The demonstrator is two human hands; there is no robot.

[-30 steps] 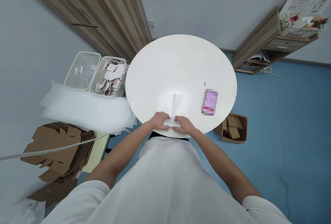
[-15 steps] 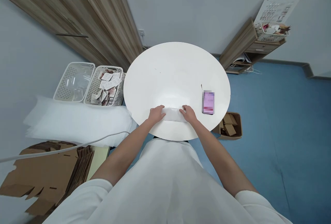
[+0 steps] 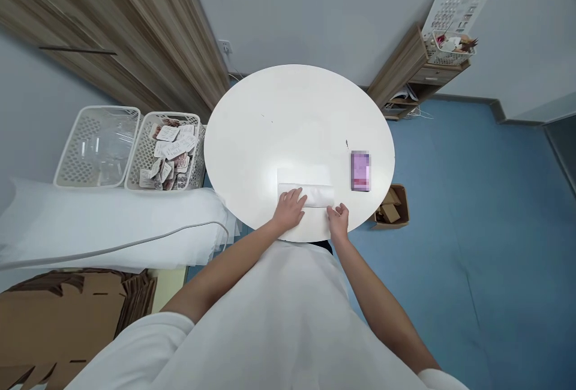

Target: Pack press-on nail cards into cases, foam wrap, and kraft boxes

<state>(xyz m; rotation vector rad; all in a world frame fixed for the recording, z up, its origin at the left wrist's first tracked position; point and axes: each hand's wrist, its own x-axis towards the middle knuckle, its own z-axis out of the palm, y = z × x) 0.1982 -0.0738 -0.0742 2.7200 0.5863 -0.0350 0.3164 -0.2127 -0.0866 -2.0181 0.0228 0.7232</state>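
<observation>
A folded white sheet [image 3: 315, 194] lies near the front edge of the round white table [image 3: 292, 114]. My left hand [image 3: 289, 209] rests flat on the sheet's left part, fingers stretched out. My right hand [image 3: 338, 219] sits at the sheet's lower right corner, close to the table edge, fingers curled on the sheet's edge. A small purple packet [image 3: 360, 170] lies on the table to the right of the sheet, apart from both hands.
Two white mesh baskets stand at the left: one [image 3: 96, 147] holds clear bags, the other [image 3: 166, 151] holds several small packets. White foam sheets [image 3: 112, 222] and flat cardboard [image 3: 67, 312] lie lower left. A small cardboard box [image 3: 390, 209] sits on the blue floor right of the table.
The sheet has been spread and folded into a wider strip. My left hand moved onto it and flattened; my right hand moved back toward the table edge.
</observation>
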